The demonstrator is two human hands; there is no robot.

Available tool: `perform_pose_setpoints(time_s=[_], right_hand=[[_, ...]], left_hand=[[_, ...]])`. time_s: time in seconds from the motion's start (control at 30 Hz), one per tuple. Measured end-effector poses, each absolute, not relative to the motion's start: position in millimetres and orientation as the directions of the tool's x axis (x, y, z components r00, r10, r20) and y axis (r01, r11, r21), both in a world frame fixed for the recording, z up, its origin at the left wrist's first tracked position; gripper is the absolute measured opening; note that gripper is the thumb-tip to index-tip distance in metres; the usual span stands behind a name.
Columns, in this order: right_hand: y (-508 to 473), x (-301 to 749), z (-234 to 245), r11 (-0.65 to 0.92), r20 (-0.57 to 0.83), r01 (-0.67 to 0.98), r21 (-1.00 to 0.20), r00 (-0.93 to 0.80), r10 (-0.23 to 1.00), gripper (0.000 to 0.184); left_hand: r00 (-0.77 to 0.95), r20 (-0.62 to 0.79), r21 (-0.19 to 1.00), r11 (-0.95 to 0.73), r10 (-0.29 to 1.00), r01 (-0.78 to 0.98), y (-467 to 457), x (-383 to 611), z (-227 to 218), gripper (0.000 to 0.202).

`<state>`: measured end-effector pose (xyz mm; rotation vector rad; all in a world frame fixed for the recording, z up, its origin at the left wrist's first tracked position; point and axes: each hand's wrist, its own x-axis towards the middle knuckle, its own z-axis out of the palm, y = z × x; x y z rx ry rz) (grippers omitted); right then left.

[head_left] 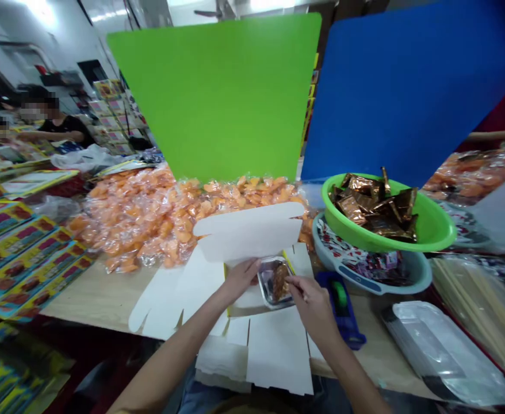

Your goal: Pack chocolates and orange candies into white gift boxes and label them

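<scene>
An open white cardboard box (274, 339) lies in front of me with its flaps spread out. Inside it sits a small silver foil tray (275, 305) with dark contents and a shiny brown packet (282, 280). My left hand (241, 280) is at the tray's left rim, fingers bent and closed on its edge. From the right, my right hand (312, 299) pinches the brown packet at the tray's right side; its fingertips partly cover the packet.
Orange wrapped pieces (149, 213) pile up behind the box. A green basin (437, 230) of brown packets rests over a grey-blue basin (420, 282) of sachets. A blue tape dispenser (351, 328), stacked foil trays (451, 351) and printed boxes (23, 259) flank me. Upright green (226, 98) and blue (399, 98) boards stand behind.
</scene>
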<state>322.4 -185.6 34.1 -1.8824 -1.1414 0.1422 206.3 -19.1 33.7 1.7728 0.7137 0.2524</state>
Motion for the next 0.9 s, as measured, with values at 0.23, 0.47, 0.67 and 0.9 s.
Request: perform_pose_setpoints(time_s=[0.23,0.47,0.67,0.9], right_hand=[[-186,344,-14,-0.373,0.299,0.695,-0.615,0.643,0.705,0.041],[-191,341,-49,-0.416,0.161,0.615,-0.670,0.667,0.728,0.048],[-200,349,-62,-0.416,0.138,0.599,-0.684,0.666,0.733,0.050],[-201,360,-78,-0.426,0.076,0.541,-0.725,0.677,0.732,0.052]], left_hand=[[0.819,-0.095,0.883,-0.332,0.566,0.332,-24,214,35,0.048],[0.573,0.162,0.675,-0.514,0.803,0.530,21,142,60,0.033],[0.103,0.260,0.559,-0.237,0.960,0.794,123,78,34,0.063],[0.095,0.276,0.600,-0.248,0.957,0.760,140,42,12,0.053]])
